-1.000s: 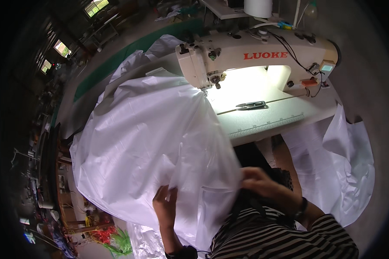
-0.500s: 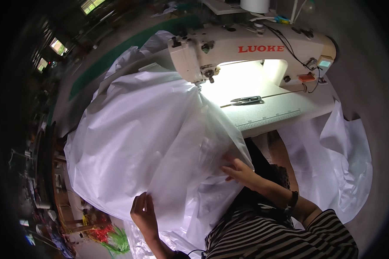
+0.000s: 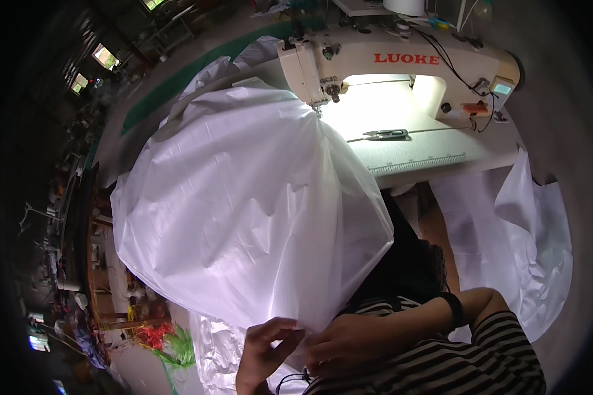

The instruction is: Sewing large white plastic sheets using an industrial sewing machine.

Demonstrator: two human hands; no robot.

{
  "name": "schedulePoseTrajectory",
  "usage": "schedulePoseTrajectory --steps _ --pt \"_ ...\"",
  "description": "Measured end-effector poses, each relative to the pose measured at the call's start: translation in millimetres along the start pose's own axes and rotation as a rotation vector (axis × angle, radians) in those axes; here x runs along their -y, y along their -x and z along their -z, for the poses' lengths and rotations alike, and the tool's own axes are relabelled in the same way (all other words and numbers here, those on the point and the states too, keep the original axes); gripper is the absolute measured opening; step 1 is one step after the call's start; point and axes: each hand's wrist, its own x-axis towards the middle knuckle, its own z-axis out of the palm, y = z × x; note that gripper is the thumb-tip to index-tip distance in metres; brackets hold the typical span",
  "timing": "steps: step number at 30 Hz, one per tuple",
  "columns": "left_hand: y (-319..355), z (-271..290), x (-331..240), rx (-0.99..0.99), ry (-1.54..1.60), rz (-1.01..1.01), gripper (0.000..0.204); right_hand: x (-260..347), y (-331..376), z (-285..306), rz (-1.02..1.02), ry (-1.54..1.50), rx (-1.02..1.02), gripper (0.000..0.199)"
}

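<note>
Edge of white sheet (image 3: 230, 210) pinched in left hand (image 3: 262, 354), right hand (image 3: 344, 342) curled inward alongside, grip unclear

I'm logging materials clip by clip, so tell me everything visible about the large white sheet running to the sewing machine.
The large white sheet looks thin, smooth and slightly glossy, perhaps plastic-like. It is gathered at the left end of the sewing machine; creases fan out as it spreads left and downward. The left hand and right hand are close together at its near end; their grip is partly hidden.
</note>
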Motion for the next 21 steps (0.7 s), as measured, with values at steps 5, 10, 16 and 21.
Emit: schedulePoseTrajectory --steps 5,10,16,21 --pt "-5.5 -16.7 -2.9 0.014 0.213 0.056 0.027 -16.4 -1.5 -23.3 -0.043 0.013 0.163 0.016" --pt "-3.4 -32.5 12.0 -0.024 0.082 0.034 0.039 -29.8 15.7 -34.8 0.028 -0.034 0.255 0.024" --pt "14.9 -24.5 20.4 -0.252 -0.023 0.085 0.031 -45.7 87.9 36.5 -0.984 0.401 0.0 0.041" --pt "9.8 -24.9 2.0 -0.342 -0.365 -0.122 0.012 -106.3 70.7 -6.1 -0.547 -0.281 -0.489 0.034"
